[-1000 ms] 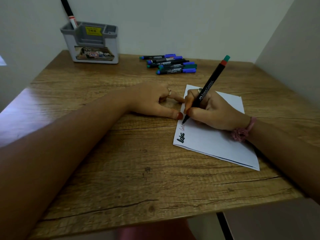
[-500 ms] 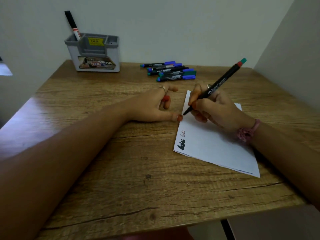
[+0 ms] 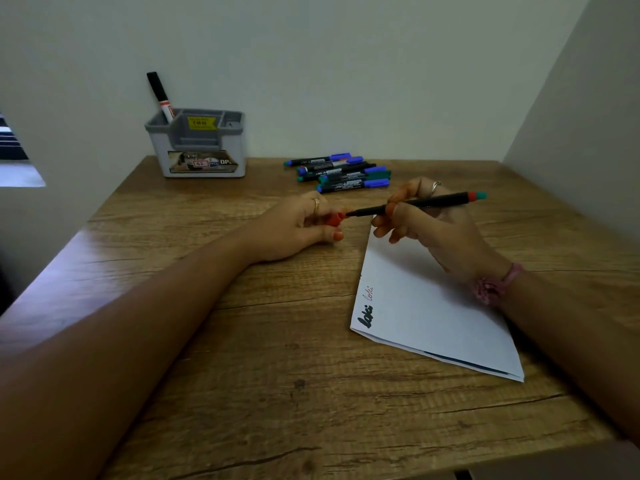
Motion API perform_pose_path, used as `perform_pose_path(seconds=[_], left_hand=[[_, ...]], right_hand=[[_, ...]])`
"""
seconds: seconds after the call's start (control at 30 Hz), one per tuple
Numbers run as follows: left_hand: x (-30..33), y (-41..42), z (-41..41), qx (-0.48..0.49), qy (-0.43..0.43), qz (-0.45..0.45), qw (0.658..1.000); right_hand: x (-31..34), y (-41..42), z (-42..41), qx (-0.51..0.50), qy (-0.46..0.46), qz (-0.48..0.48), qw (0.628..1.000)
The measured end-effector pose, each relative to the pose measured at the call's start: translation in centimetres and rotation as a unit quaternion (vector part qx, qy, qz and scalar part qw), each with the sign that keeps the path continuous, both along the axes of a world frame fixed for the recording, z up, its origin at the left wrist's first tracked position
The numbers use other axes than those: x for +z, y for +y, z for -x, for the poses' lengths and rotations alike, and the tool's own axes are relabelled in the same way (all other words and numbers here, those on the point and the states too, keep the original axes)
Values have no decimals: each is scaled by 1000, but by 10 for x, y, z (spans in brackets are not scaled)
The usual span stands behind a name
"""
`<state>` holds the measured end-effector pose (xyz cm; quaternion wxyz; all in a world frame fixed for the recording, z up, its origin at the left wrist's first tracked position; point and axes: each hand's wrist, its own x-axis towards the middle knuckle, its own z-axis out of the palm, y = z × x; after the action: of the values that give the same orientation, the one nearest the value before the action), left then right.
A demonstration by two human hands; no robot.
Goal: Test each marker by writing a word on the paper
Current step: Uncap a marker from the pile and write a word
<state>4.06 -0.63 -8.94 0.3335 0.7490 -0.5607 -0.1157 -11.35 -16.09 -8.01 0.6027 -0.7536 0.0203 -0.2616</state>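
My right hand (image 3: 429,230) grips a thin black marker (image 3: 415,203) with a red and teal end, held nearly level above the table. Its tip points left at a red cap (image 3: 335,220) pinched in my left hand (image 3: 298,226), which rests on the wood. The tip sits at the cap's mouth. A folded white paper (image 3: 429,313) lies under my right wrist, with a thick dark word and a thin red word written near its left edge. Several capped markers (image 3: 341,171) with blue and green caps lie in a pile at the back.
A grey and white desk organiser (image 3: 199,147) stands at the back left of the wooden table (image 3: 242,375), with one black marker (image 3: 160,95) upright in it. Walls close the back and right sides. The table's front edge is near me.
My right hand lifted the marker off the paper and turned it level, tip toward my left hand. My left hand brought up the red cap to meet the tip.
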Motion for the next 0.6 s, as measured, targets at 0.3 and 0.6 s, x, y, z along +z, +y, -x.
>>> perform_pose_path(seconds=[0.3, 0.6], left_hand=[[4, 1, 6, -5, 93, 41, 995], [10, 0, 9, 25, 360, 220, 906]], right_hand=[[4, 4, 5, 5, 7, 80, 997], [4, 2, 4, 68, 0, 102, 993]])
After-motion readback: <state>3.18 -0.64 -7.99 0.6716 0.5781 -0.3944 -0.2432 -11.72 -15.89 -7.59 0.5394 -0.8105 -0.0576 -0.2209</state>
